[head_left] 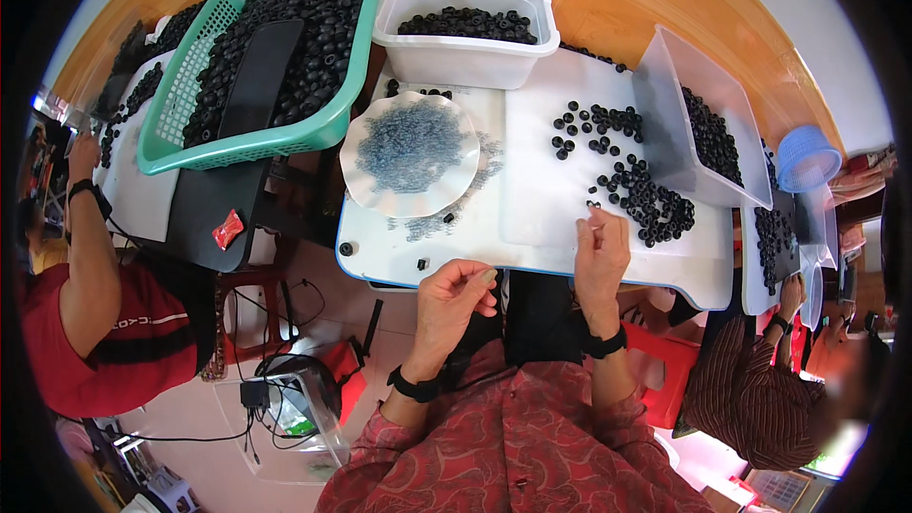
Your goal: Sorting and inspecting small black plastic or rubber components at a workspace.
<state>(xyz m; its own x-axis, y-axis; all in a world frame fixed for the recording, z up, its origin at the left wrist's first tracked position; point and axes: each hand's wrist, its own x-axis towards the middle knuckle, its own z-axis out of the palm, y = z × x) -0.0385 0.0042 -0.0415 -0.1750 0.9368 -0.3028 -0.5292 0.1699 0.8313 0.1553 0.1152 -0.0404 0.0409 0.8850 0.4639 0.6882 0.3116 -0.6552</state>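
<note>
Plate, white and wavy-rimmed [356, 176], bore a heap of tiny blue-grey ring-like pieces [410, 144], some of them strewn beyond its rim on the white surface [541, 239]. Hollow black beads [654, 212] lay loose to its right. Right of the plate and nearer the wearer, the right hand [601, 252] had its fingertips beside a small dark piece; whether the grip had closed on it could not be told. Nearer the wearer than the plate, the left hand [454, 304] held thumb and finger close together, contents hidden. A stray bead [346, 249] sat on the plate's near side, by the front edge, and might roll off if a forearm brushed it; a knock to the plate's rim could likely scatter more ring-like pieces.
</note>
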